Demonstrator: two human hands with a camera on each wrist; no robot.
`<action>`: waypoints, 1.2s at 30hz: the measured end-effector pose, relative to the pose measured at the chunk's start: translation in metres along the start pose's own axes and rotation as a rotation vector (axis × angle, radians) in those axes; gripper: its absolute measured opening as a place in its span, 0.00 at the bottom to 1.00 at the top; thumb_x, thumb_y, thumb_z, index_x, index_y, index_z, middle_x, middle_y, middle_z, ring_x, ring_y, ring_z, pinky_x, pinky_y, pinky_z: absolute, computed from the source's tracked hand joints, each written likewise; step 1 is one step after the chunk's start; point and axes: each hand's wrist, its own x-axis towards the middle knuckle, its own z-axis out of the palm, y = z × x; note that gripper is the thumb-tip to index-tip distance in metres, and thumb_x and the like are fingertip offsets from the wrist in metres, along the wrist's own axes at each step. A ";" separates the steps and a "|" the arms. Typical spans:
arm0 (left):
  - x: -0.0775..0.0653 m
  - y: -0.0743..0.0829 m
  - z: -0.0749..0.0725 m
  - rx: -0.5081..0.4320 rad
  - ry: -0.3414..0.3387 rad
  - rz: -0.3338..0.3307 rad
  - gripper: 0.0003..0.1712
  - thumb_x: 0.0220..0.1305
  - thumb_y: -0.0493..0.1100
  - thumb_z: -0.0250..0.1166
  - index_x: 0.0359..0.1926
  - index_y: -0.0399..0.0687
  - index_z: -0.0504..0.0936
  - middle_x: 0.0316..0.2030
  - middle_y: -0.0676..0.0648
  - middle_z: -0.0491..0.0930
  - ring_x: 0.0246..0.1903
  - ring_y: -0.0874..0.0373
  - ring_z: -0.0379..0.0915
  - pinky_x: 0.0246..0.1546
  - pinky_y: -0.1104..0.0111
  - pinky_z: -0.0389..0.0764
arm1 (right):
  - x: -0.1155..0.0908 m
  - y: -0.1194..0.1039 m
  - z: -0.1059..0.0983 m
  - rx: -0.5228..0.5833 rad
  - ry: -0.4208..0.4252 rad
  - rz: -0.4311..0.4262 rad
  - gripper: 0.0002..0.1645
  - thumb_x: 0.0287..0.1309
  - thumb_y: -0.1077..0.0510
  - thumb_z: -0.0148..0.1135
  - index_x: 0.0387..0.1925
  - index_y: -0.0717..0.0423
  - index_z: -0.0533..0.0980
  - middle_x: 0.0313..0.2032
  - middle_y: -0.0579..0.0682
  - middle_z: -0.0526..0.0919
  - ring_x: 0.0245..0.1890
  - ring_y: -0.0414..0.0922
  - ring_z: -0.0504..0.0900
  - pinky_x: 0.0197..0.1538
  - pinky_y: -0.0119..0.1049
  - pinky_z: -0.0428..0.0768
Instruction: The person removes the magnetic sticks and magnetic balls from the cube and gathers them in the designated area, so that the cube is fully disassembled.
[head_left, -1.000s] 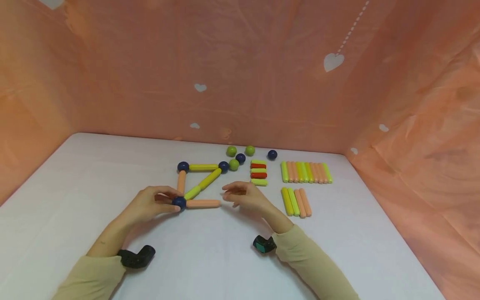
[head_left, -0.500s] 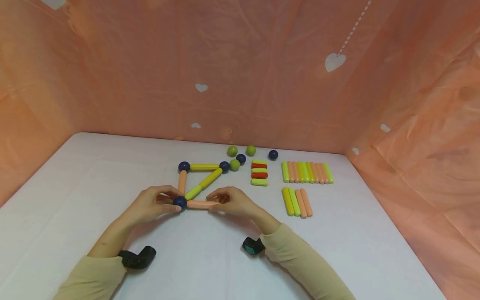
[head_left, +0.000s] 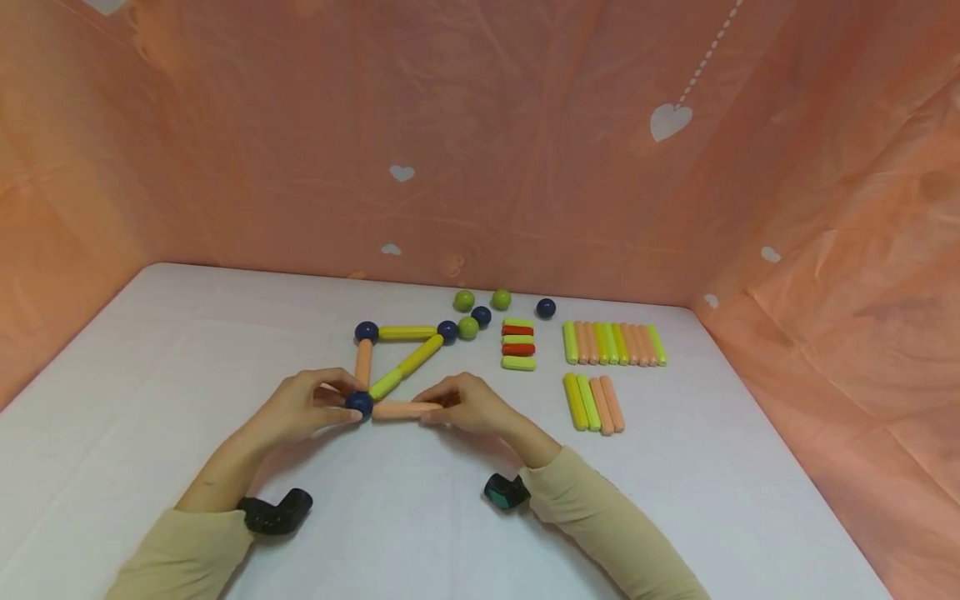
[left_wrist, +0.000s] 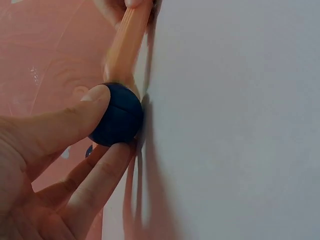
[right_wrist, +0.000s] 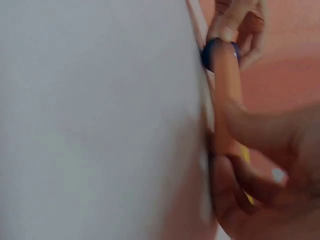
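Observation:
My left hand [head_left: 306, 406] pinches a dark blue ball [head_left: 359, 405] between thumb and fingers; the left wrist view shows the same blue ball [left_wrist: 119, 115] up close. With thumb and fingers my right hand [head_left: 472, 406] grips the right end of an orange stick [head_left: 397, 410], whose other end meets that ball. From the held ball a second orange stick [head_left: 363, 362] runs back to another blue ball [head_left: 367, 332]. A yellow-and-lime diagonal [head_left: 407, 367] leads from it to a third blue ball [head_left: 447, 332]. Along the back, a yellow stick [head_left: 407, 332] joins those two balls.
Loose green balls [head_left: 464, 300] and blue balls [head_left: 546, 308] lie near the table's back edge. Short lime and red sticks [head_left: 518, 350] form a column. Farther right are a row of long sticks [head_left: 615, 343] and a smaller group [head_left: 594, 404]. An orange heart-patterned cloth [head_left: 525, 167] surrounds the white table.
My right hand has moved left from beyond the orange stick's free end and taken hold of that end. My left hand keeps its hold on the blue ball.

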 end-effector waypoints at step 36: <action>0.001 -0.003 -0.001 -0.004 -0.041 0.003 0.18 0.55 0.43 0.71 0.47 0.43 0.80 0.46 0.40 0.79 0.50 0.40 0.76 0.52 0.47 0.75 | -0.091 0.065 -0.077 0.312 0.375 0.263 0.20 0.59 0.58 0.63 0.49 0.69 0.75 0.36 0.56 0.86 0.33 0.42 0.84 0.37 0.32 0.79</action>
